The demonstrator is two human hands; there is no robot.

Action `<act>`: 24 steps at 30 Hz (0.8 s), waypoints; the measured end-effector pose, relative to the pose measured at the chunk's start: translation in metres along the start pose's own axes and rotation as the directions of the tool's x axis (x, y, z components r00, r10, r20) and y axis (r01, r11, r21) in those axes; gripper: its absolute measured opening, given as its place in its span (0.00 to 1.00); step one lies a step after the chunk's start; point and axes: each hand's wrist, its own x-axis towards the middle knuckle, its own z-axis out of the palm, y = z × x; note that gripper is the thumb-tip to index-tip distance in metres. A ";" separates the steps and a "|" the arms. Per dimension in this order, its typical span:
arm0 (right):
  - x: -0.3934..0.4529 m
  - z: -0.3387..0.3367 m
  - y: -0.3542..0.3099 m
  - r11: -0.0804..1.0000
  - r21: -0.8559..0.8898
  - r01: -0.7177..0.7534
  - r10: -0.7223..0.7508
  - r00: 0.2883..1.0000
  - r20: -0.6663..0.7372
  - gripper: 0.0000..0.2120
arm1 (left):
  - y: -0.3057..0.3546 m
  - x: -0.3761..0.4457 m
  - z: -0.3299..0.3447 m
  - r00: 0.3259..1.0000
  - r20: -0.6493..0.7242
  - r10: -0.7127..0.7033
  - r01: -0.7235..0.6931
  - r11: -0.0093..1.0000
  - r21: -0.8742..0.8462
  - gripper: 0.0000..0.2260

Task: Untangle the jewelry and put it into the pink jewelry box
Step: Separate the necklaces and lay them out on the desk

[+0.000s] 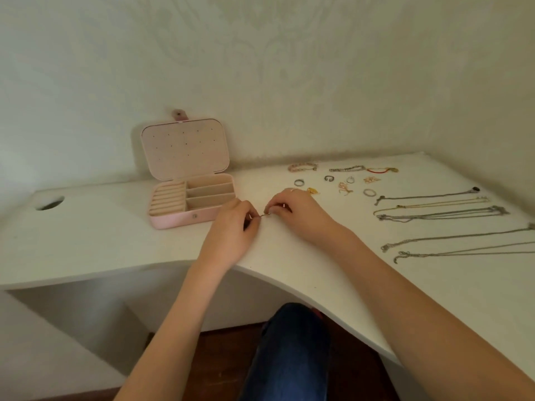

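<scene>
The pink jewelry box (pixel 173 222) stands open on the white desk, its lid leaning against the wall and its compartments showing nothing inside. Just right of the box, my left hand (pixel 234 227) and my right hand (pixel 292 211) each pinch one end of a small thin piece of jewelry (pixel 263 216) stretched between their fingertips, low over the desk. It is too small to tell what kind of piece it is. Several rings and earrings (pixel 344 187) and bracelets (pixel 302 167) lie behind my right hand.
Several long necklaces (pixel 434 211) lie stretched out side by side on the right part of the desk (pixel 101 235). A round cable hole (pixel 49 203) opens at the far left. The desk's front edge curves inward over my knee (pixel 292 342).
</scene>
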 end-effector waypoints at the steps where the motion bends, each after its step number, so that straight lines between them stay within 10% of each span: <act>1: 0.000 0.000 -0.002 1.000 0.014 0.003 -0.003 1.000 -0.023 0.08 | 0.000 0.000 0.000 1.000 -0.016 0.006 -0.006 1.000 0.010 0.04; 5: 0.002 -0.003 -0.007 0.911 0.390 -0.132 0.193 0.974 -0.122 0.06 | 0.003 -0.001 -0.002 0.999 -0.037 0.030 -0.029 0.999 0.039 0.08; 11: 0.000 -0.017 -0.014 0.449 0.876 -0.177 0.369 0.929 -0.001 0.08 | 0.002 -0.001 -0.002 0.999 -0.029 0.040 -0.038 0.998 0.051 0.06; 19: -0.002 -0.024 -0.017 0.537 0.829 -0.156 0.317 0.948 -0.027 0.06 | 0.001 -0.002 -0.001 0.994 -0.103 0.029 -0.027 0.999 0.028 0.06; 24: -0.002 -0.024 -0.027 0.612 0.785 -0.099 0.176 0.984 -0.013 0.05 | 0.024 0.006 -0.005 0.996 -0.022 -0.087 0.069 0.899 -0.433 0.07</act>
